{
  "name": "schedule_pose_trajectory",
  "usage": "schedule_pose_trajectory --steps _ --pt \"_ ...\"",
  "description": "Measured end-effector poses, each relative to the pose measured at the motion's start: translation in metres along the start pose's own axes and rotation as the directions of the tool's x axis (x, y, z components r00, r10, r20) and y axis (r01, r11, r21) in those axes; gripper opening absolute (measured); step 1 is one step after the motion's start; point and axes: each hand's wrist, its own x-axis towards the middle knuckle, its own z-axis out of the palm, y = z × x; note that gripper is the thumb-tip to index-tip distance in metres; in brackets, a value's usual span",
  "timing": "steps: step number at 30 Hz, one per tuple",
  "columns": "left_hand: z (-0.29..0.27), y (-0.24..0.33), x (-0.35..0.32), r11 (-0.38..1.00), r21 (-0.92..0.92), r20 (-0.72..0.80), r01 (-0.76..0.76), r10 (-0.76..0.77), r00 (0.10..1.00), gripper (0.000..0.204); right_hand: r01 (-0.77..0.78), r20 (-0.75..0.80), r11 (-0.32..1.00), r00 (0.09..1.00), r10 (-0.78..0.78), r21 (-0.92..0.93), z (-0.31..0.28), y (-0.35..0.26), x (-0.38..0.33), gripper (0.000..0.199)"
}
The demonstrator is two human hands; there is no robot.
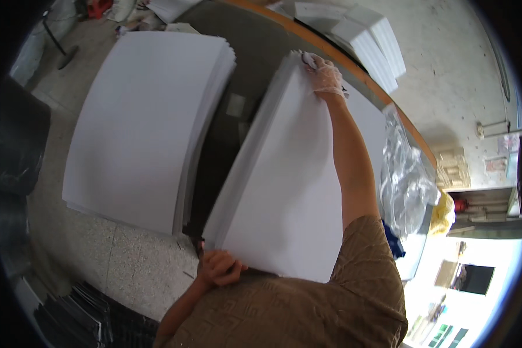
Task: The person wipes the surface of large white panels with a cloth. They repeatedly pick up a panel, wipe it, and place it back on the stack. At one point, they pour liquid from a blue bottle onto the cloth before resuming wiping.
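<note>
A thick stack of large white sheets [284,191] lies in front of me on a dark table. My right hand [326,78], in a thin clear glove, reaches to the stack's far end. Its fingers close on a small white-and-dark wad [309,61], whose kind I cannot make out. At the stack's near left corner is my left hand [220,268], bare, with its fingers curled. Whether it pinches a sheet's edge is hidden. Left of a dark gap, a second stack of white sheets [133,127] overhangs the table's near side.
Crumpled clear plastic [409,180] lies right of my arm, near a yellow bag [442,213]. White blocks or stacked boards [368,43] stand past the table's orange-brown edge [412,129]. Dark bins [17,136] line the left, with dark flat sheets [81,316] at lower left.
</note>
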Motion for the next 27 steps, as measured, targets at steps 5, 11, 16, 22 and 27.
schedule_pose_trajectory --steps 5,11,16,22,27 --pt "-0.001 0.001 0.014 1.000 -0.010 0.015 0.005 -0.005 1.000 0.021 0.363 0.162 0.930 0.916 -0.368 0.056 -0.076 -0.063 -0.208 0.037" --pt "0.007 -0.006 0.014 0.997 -0.056 -0.041 -0.053 0.051 0.998 0.021 0.392 0.161 0.872 0.879 -0.450 0.293 -0.145 -0.114 -0.419 0.051" --pt "0.006 -0.007 0.011 0.998 -0.051 -0.005 -0.043 0.043 0.999 0.028 0.412 0.086 0.863 0.888 -0.452 0.291 -0.131 -0.104 -0.400 0.054" --pt "0.004 0.002 0.003 0.998 -0.054 -0.008 0.010 -0.011 1.000 0.024 0.509 -0.065 0.827 0.842 -0.536 -0.238 -0.039 0.003 -0.225 0.045" --pt "-0.002 0.012 -0.007 0.993 -0.060 0.017 0.099 -0.098 0.995 0.022 -0.145 0.134 0.969 0.976 0.174 -0.201 -0.013 0.087 -0.029 0.046"
